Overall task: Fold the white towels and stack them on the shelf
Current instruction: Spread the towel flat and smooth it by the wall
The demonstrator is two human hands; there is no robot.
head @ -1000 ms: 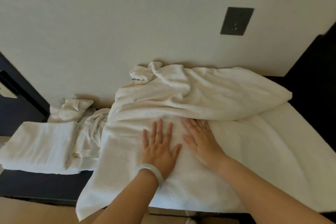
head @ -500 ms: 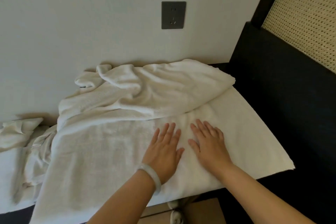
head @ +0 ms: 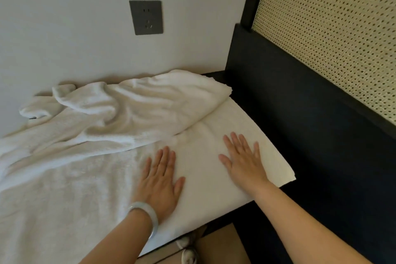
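Left hand [head: 159, 180] and right hand [head: 244, 163] lie on the spread white terry towel [head: 85, 188]; crumpled white towel [head: 128, 107] behind, seemingly overlapping it.

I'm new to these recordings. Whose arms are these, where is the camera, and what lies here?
There is no machine: these are a person's two bare arms, filmed by a wide-angle camera worn on the head, looking down. The left hand, with a pale bracelet at the wrist, and the right hand both lie flat, fingers straight, on a white towel spread out. Neither holds anything. Behind them lies a rumpled towel, against a wall with a grey socket. To the right stands a dark frame with a woven panel.
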